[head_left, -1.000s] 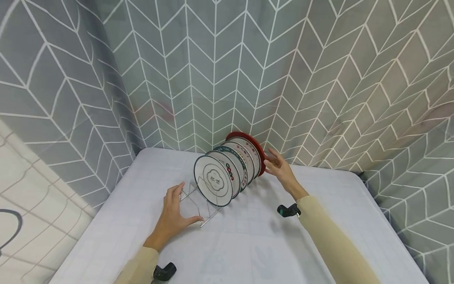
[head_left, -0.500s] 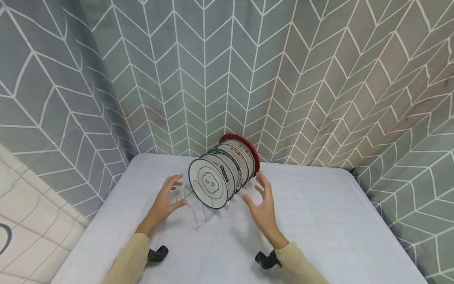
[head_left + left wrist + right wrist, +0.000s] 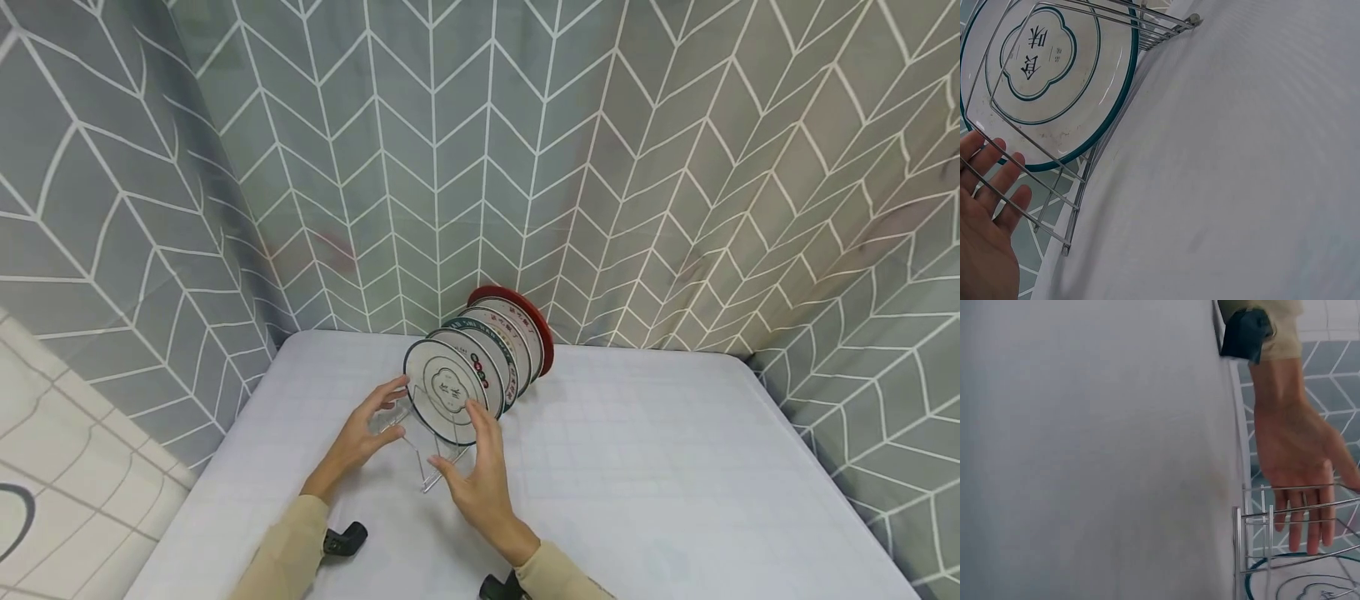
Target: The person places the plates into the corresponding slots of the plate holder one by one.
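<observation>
A wire dish rack [image 3: 433, 477] holds several plates on edge in a row. The front plate [image 3: 442, 392] is white with a thin dark rim and a flower-shaped emblem. My left hand [image 3: 358, 437] is at the rack's left side, fingertips right at the front plate's left rim, thumb spread apart. My right hand [image 3: 483, 487] is in front of the rack, fingertips overlapping the front plate's lower right and thumb pointing at the wires. In the right wrist view, straight fingers [image 3: 1310, 522] show behind the rack's wires. The left wrist view shows the plate's teal rim [image 3: 1124, 100] leaning within the wires.
Behind the front plate stand others with printed rims, the last one a red plate [image 3: 546, 333]. The rack stands on a white-covered table [image 3: 675, 467]. A grey patterned curtain [image 3: 525, 167] hangs behind the table.
My right hand has come away from the red plate at the back, moving left and nearer to the front plate. My left hand has stayed near the rack's left end.
</observation>
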A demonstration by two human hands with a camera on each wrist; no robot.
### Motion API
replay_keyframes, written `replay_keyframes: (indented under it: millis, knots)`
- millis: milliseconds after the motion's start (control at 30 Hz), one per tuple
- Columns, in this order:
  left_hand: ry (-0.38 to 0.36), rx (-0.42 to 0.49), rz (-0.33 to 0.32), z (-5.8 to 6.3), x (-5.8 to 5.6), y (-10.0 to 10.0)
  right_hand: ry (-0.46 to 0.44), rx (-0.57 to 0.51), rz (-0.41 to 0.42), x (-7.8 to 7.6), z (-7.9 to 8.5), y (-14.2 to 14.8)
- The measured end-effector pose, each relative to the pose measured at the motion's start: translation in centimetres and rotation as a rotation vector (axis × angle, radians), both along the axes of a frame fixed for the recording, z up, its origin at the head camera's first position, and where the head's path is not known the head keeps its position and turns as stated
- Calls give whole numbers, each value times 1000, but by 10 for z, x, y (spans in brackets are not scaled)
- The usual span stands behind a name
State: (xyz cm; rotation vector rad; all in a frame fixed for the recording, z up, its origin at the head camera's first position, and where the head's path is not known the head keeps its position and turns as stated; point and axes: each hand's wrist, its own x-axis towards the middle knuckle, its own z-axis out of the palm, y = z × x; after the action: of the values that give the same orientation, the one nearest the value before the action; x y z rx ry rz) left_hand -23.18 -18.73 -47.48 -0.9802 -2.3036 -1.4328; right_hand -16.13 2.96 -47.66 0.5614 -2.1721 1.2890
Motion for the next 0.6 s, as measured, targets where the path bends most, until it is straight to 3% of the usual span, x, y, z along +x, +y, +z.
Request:
replay_keyframes:
  millis: [367,600]
  knots:
    - [-59,4,-20,-2,0,1,-185,-39,29,-11,-8,-22]
    - [-69,23,-35,-30,-15,-2,-228,3,-4,-13,-7,-28]
